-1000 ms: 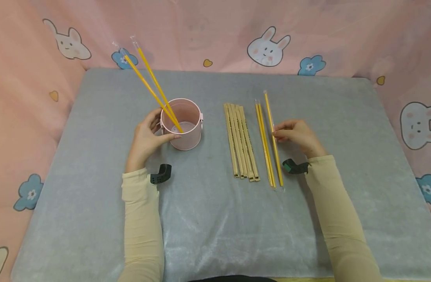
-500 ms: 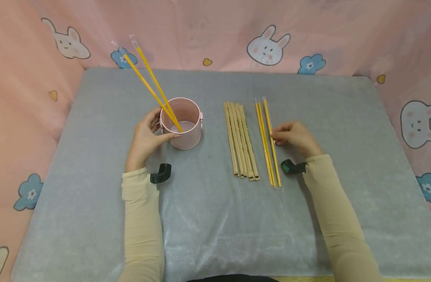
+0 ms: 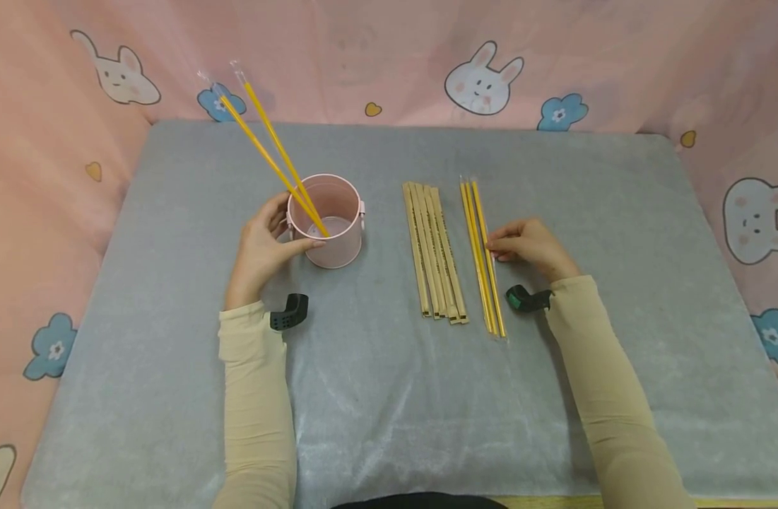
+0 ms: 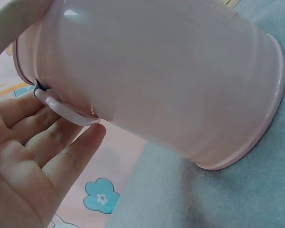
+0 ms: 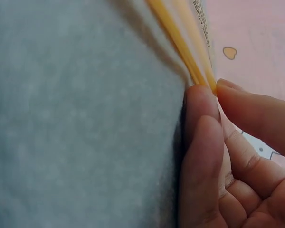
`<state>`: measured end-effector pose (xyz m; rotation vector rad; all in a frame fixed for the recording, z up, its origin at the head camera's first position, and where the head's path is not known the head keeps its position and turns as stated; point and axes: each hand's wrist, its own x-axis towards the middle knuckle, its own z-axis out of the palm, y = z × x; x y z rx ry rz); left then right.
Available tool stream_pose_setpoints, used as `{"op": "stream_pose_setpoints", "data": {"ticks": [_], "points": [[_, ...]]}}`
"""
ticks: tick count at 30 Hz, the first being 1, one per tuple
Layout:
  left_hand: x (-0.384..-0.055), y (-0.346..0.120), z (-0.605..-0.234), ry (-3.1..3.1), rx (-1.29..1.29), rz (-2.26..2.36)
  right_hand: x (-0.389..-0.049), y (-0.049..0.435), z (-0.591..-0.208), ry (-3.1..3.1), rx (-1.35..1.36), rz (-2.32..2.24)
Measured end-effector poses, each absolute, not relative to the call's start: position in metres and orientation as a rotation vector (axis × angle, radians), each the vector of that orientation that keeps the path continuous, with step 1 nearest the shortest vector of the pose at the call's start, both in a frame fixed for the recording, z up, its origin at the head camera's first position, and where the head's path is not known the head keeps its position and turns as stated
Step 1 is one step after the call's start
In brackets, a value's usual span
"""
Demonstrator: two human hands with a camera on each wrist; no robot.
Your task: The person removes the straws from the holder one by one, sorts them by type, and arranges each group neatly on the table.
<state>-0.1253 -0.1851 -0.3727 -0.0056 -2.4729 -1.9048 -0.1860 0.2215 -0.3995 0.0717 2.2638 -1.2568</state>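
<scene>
My left hand (image 3: 261,244) holds a small pink metal bucket (image 3: 336,256) by its left side, thumb at the rim and fingers around the handle joint. In the left wrist view the fingertips touch the loop-shaped handle end (image 4: 66,111). Two yellow straws (image 3: 273,134) in clear wrappers lean to the left inside the bucket. On the right, my right hand (image 3: 531,247) pinches a wrapped yellow straw (image 3: 494,290) near its middle, between thumb and fingertips. That straw lies close alongside two more yellow straws (image 3: 482,290) on the table.
Several slim sticks in brown paper sleeves (image 3: 432,247) lie side by side between the bucket and the yellow straws. Grey cloth covers the table (image 3: 376,396). A pink curtain (image 3: 389,56) with rabbits and flowers hangs around the back and sides.
My right hand has moved slightly left, bringing its straw down and in against the other two yellow straws. The left hand and bucket stay where they were.
</scene>
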Motion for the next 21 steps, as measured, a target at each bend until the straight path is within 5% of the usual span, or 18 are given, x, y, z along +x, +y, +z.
{"op": "stream_pose_setpoints", "data": {"ticks": [21], "points": [[-0.126, -0.1849, -0.3723, -2.506, 0.009, -1.877, -0.185, 0.2205, -0.4034, 2.284, 0.113, -1.308]]}}
